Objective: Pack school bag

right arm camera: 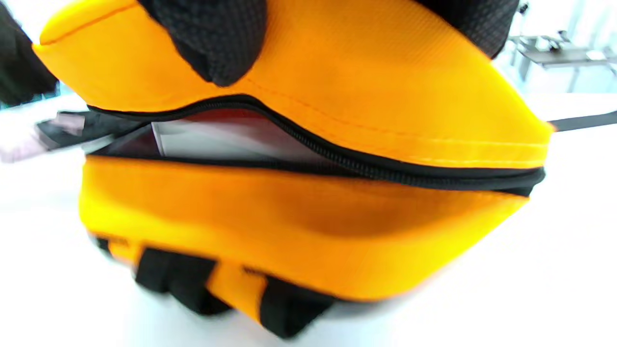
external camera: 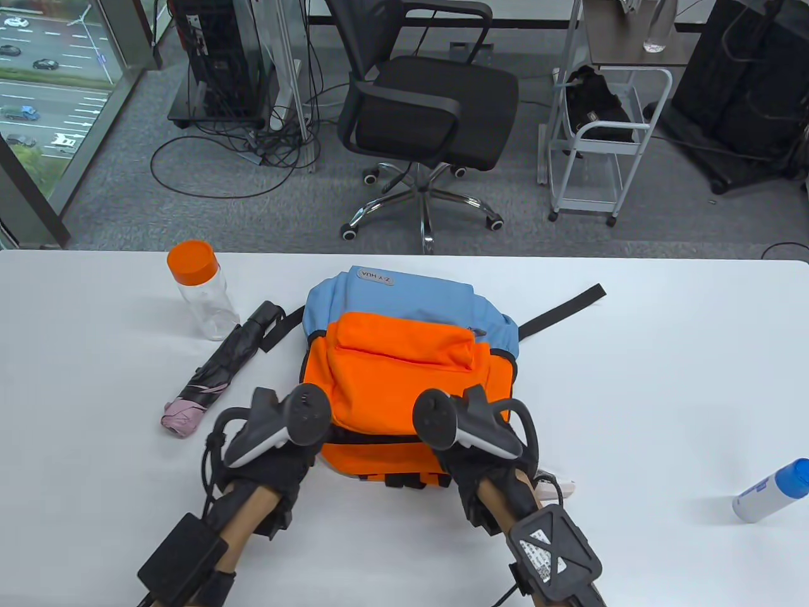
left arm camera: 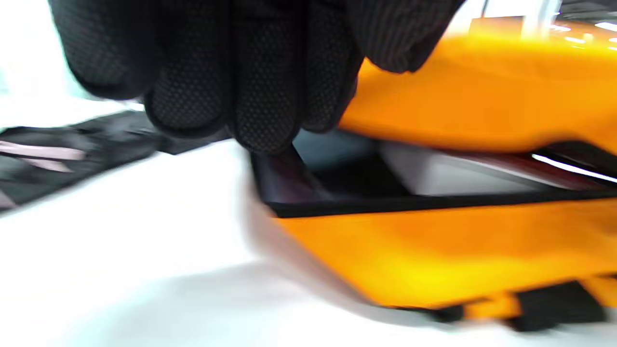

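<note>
An orange and blue backpack (external camera: pixel 404 354) lies flat in the middle of the white table (external camera: pixel 663 379). Its near zipper gapes, and something white (right arm camera: pixel 217 140) shows inside. My left hand (external camera: pixel 281 442) is at the bag's near left corner. In the left wrist view its bunched fingers (left arm camera: pixel 260 96) pinch the black zipper band (left arm camera: pixel 284 178) at the left end of the opening. My right hand (external camera: pixel 464 436) is at the near right. Its fingers (right arm camera: pixel 217 43) grip the orange upper flap (right arm camera: pixel 361 82) above the zipper.
A folded black and pink umbrella (external camera: pixel 221 367) lies left of the bag. A clear bottle with an orange cap (external camera: pixel 202 297) stands behind it. A white and blue bottle (external camera: pixel 771 490) lies at the far right. A black strap (external camera: pixel 562 310) trails from the bag's right side.
</note>
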`<control>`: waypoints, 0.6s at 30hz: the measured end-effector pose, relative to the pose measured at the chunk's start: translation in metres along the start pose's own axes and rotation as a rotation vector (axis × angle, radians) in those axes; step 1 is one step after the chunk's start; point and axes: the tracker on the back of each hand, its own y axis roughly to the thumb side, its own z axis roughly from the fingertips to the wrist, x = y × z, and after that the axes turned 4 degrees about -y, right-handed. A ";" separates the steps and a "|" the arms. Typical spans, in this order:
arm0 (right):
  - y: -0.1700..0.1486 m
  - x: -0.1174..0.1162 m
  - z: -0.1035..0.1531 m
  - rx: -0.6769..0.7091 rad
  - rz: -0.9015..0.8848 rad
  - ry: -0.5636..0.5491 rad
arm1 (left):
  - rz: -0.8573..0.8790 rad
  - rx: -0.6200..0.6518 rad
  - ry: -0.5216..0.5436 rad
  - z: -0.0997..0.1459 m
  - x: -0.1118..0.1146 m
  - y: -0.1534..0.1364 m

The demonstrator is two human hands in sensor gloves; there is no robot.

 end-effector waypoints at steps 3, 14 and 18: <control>0.015 -0.011 -0.004 0.024 0.185 0.190 | 0.025 -0.078 0.012 -0.011 -0.002 -0.029; 0.008 0.034 -0.081 -0.160 -0.159 0.006 | 0.325 -0.121 0.039 -0.085 0.002 -0.053; 0.000 -0.016 -0.103 -0.211 -0.049 0.243 | 0.357 -0.128 -0.050 -0.115 0.015 -0.052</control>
